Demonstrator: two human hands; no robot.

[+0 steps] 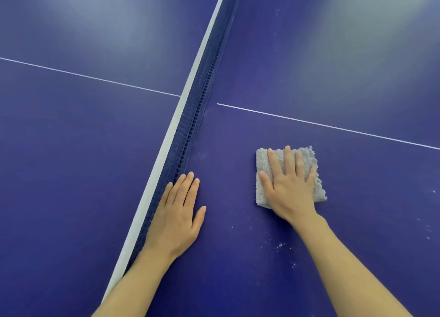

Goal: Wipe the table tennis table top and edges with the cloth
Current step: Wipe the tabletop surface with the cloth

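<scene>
Under the fingers (288, 159) of the right hand (289, 190), one grey, fluffy cloth (262, 159), folded to a rough square, lies flat on the blue table (321, 62). This hand is palm down, its four fingers straight and slightly fanned, the thumb set out to the side. They press on the cloth from above and do not curl round it. Cloth edges show past the fingertips and on both sides of the hand, while the corner nearest the wrist is hidden by the palm. The right forearm runs back from the cloth to the lower right corner of the view. Well apart from it, the left hand (177, 212) also lies palm down on the bare table, holding nothing, its fingers (188, 185) straight and close together and the thumb angled away towards the cloth. Just beside its little finger stands one blue net (197, 116) with a white top band (181, 116); whether the finger touches the mesh cannot be told. Beyond the fingertips of both hands runs a thin white line (333, 126), seen as two stretches, one on each side of the net. Behind the right hand's fingers, between the two forearms, white specks (279, 245) dot the surface. Count: two hands, one cloth, one net.
</scene>
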